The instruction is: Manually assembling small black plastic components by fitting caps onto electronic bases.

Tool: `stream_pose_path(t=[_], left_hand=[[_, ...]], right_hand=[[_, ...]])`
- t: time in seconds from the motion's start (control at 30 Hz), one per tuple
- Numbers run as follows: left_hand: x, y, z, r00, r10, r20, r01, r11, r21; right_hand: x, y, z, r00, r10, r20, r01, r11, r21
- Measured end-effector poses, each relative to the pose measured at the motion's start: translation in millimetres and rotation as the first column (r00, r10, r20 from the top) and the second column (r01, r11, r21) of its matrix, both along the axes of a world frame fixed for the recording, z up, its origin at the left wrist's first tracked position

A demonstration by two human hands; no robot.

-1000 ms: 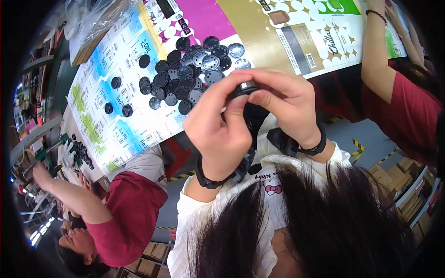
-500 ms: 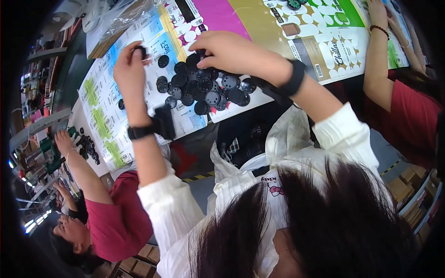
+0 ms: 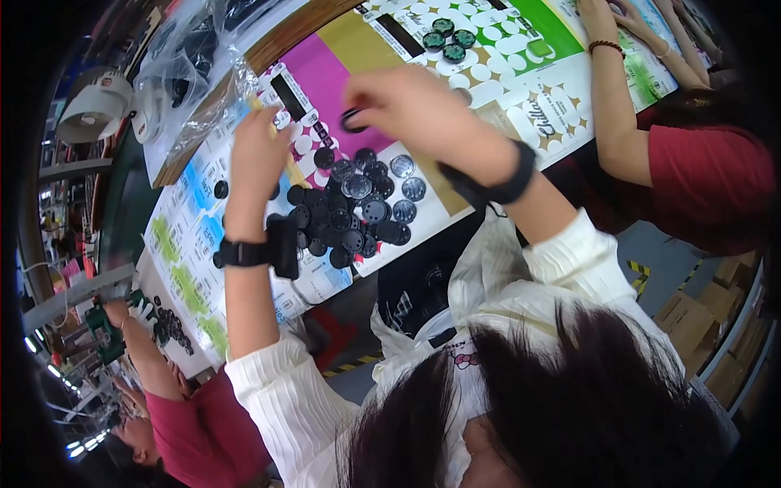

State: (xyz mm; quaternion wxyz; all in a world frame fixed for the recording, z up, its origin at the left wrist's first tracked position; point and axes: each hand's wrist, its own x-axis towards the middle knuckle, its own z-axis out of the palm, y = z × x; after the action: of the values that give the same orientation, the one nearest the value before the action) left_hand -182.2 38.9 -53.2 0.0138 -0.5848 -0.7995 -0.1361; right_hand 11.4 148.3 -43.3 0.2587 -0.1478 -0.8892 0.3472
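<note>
Black round plastic discs (image 3: 340, 218), some with small holes, lie in a loose pile on printed sheets below and between my hands. My right hand (image 3: 415, 110) is above the pile, its thumb and fingers pinching one black disc (image 3: 352, 121) over the magenta sheet. Left of the pile, my left hand (image 3: 259, 154) is raised near the wooden edge with its fingers drawn together. Whatever its fingertips may hold is hidden. Single discs lie near that wrist, one of them a black disc (image 3: 220, 189). Both wrists wear black bands.
Several green-and-black discs (image 3: 454, 53) lie together farther back. A wood-edged board (image 3: 281, 41) carries clear plastic wrap (image 3: 199, 110). Co-workers in red sit on both sides; a co-worker's arm (image 3: 606, 114) rests on the table at right. Another disc pile (image 3: 171, 329) lies at left.
My right hand has lifted off the pile and now pinches a black disc. The disc seen in my left hand earlier no longer shows. The whole view has shifted.
</note>
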Motion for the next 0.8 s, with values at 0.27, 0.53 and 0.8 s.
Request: stream_pose_path(t=[0.27, 0.53, 0.8], left_hand=[[112.2, 162.4, -24.2, 0.896, -0.411, 0.170, 0.396, 0.911, 0.112], [135.9, 148.6, -16.5, 0.948, -0.317, 0.002, 0.315, 0.941, -0.125], [150.3, 49.2, 49.5, 0.415, -0.185, 0.891, 0.123, 0.982, 0.146]], right_hand=[[124.4, 2.6, 16.7, 0.912, -0.410, 0.005, 0.336, 0.740, -0.582], [138.6, -0.4, 7.8, 0.866, -0.496, -0.073, 0.321, 0.660, -0.679], [122.7, -14.0, 26.1, 0.875, -0.376, -0.305, 0.064, 0.714, -0.697]])
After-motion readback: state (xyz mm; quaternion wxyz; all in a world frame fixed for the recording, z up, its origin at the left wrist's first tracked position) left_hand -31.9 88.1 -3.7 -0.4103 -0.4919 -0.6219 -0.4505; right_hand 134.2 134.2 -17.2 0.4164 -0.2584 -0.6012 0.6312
